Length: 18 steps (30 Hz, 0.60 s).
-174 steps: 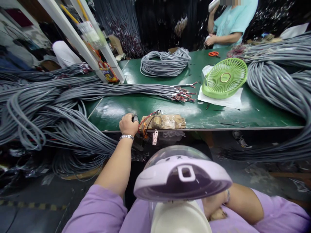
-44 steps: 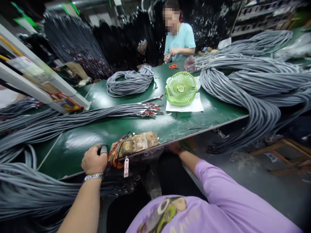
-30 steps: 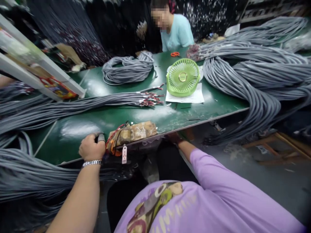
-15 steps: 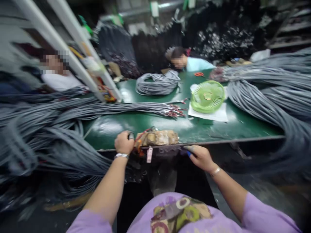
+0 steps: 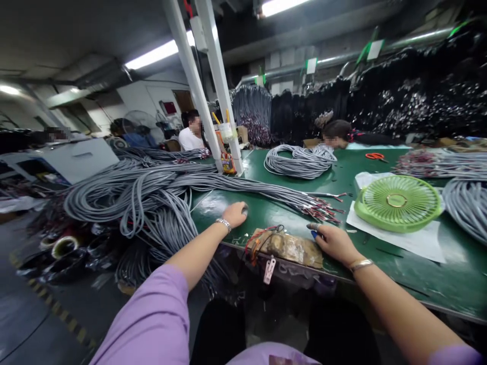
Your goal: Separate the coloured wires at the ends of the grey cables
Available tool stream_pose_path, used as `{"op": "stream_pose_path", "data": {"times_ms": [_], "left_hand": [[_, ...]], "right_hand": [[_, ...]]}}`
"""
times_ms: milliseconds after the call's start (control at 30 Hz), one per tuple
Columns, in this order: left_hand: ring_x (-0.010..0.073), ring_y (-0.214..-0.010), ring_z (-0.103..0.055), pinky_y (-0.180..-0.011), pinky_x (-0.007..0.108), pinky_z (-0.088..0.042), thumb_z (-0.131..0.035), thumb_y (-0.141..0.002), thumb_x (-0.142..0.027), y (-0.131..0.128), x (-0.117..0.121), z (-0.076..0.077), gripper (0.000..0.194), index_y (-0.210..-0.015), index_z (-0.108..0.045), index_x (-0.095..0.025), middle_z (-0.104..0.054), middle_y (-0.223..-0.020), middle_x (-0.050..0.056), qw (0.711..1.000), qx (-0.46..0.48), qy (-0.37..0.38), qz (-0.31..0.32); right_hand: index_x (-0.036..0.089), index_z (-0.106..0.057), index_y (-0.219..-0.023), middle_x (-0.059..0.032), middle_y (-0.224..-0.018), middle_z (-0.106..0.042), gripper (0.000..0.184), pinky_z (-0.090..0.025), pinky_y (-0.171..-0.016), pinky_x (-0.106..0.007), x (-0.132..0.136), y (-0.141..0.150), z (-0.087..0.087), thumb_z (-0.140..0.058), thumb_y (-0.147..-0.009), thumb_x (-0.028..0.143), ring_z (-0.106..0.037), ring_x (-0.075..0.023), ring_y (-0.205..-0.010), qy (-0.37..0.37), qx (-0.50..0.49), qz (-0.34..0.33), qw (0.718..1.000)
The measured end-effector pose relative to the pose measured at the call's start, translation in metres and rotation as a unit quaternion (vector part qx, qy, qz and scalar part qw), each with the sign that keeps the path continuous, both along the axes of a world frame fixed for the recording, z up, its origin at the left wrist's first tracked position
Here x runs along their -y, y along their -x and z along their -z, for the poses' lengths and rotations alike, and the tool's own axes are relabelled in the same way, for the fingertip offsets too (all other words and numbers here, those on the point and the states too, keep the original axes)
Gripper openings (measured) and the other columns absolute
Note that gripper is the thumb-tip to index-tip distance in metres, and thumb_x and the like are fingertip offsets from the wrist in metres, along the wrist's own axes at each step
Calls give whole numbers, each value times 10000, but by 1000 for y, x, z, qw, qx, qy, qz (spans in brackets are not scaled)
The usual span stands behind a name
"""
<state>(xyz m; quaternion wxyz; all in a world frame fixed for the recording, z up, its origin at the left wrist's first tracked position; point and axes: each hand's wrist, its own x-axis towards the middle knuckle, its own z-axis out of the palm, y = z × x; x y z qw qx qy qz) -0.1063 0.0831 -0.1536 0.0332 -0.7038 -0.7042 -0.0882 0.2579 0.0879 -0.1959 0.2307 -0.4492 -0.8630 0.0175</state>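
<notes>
My left hand [image 5: 235, 215] is over the green table near its front edge, fingers curled together, with a dark patch at the thumb side. My right hand [image 5: 337, 244] is closed beside the right end of a worn, taped brown block [image 5: 294, 247]. Something small and blue [image 5: 314, 234] shows at its fingers, under a greyish fingertip; I cannot tell what it is. Red and black wires and a pink tag [image 5: 269, 271] are at the block's left end. Beyond both hands lies a bundle of grey cables [image 5: 262, 188] with stripped reddish ends [image 5: 321, 207].
A green fan-like basket [image 5: 399, 203] sits on white paper [image 5: 395, 235] at right. Behind are a coiled grey cable [image 5: 299, 162] and orange scissors [image 5: 375, 156]. White posts [image 5: 213, 91] rise from the table [image 5: 213, 210]. Cables hang over its left edge. Other people sit beyond.
The view has swung left and up. My left hand has moved forward over the table, away from the block. My right hand has come up from the table edge to the block's right end.
</notes>
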Motion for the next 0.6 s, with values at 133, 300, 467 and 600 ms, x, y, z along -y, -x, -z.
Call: {"op": "stream_pose_path", "data": {"times_ms": [133, 300, 467, 600], "left_hand": [[248, -1103, -580, -932, 339, -430, -510, -834, -251, 12, -59, -12, 363, -1172, -586, -143, -638, -1190, 129, 999, -47, -11, -23], [290, -1209, -498, -1016, 382, -356, -574, -815, -356, 1, -114, -5, 507, -1268, -500, -140, -555, -1309, 152, 995, -95, -26, 7], [326, -1128, -534, -949, 412, -391, -548, -820, -387, 0, -138, 7, 517, -1230, -483, -78, -581, -1189, 211, 992, -119, -34, 6], [293, -1095, -552, -920, 362, -411, -568, -789, -317, 12, -131, 9, 406, -1147, -554, -125, -603, -1137, 164, 986, -150, -11, 67]], "right_hand": [[174, -660, -1134, -60, -732, -687, 373, -390, -578, -272, -4, -1, 1, -461, -831, 258, -612, -195, -651, 76, -4, -4, 997], [180, -660, -1104, -32, -656, -651, 350, -358, -548, -273, -17, -8, 0, -448, -854, 303, -576, -186, -585, 150, -32, 34, 988], [194, -682, -1075, -55, -809, -710, 327, -411, -628, -275, -24, -9, -2, -463, -860, 305, -625, -191, -702, 162, -59, 39, 984], [215, -695, -1069, -53, -881, -722, 313, -414, -652, -268, -28, -8, -4, -483, -846, 272, -635, -186, -742, 157, -51, 58, 985]]}}
